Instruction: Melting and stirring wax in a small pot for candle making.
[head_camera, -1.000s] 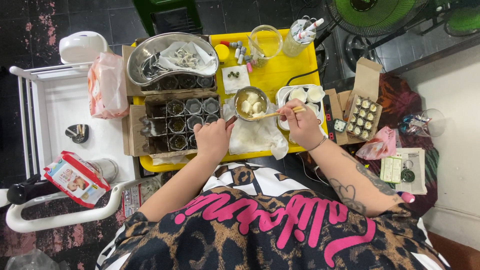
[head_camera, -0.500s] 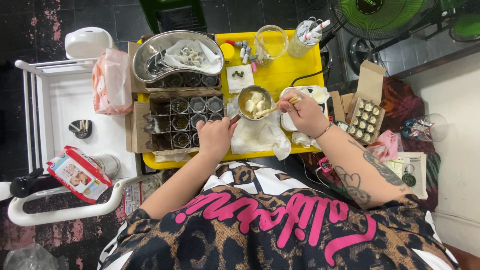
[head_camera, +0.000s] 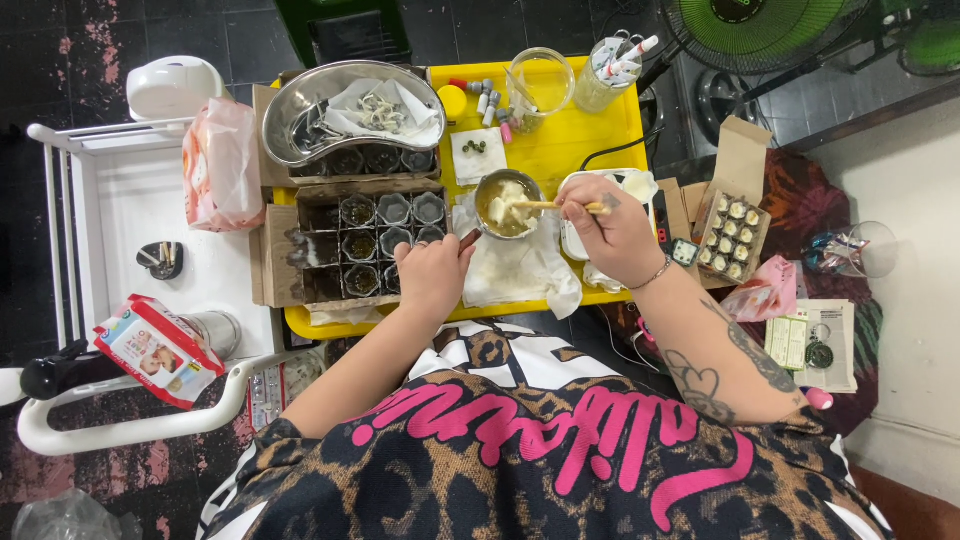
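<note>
Seen from the head camera, the left hand (head_camera: 431, 277) grips the handle of a small metal pot (head_camera: 505, 204) on a yellow tray (head_camera: 580, 140). The right hand (head_camera: 610, 232) pinches a wooden stick (head_camera: 553, 206), its tip among white lumps in the pot's yellowish liquid, beside a divided cardboard box of small cups (head_camera: 365, 243).
</note>
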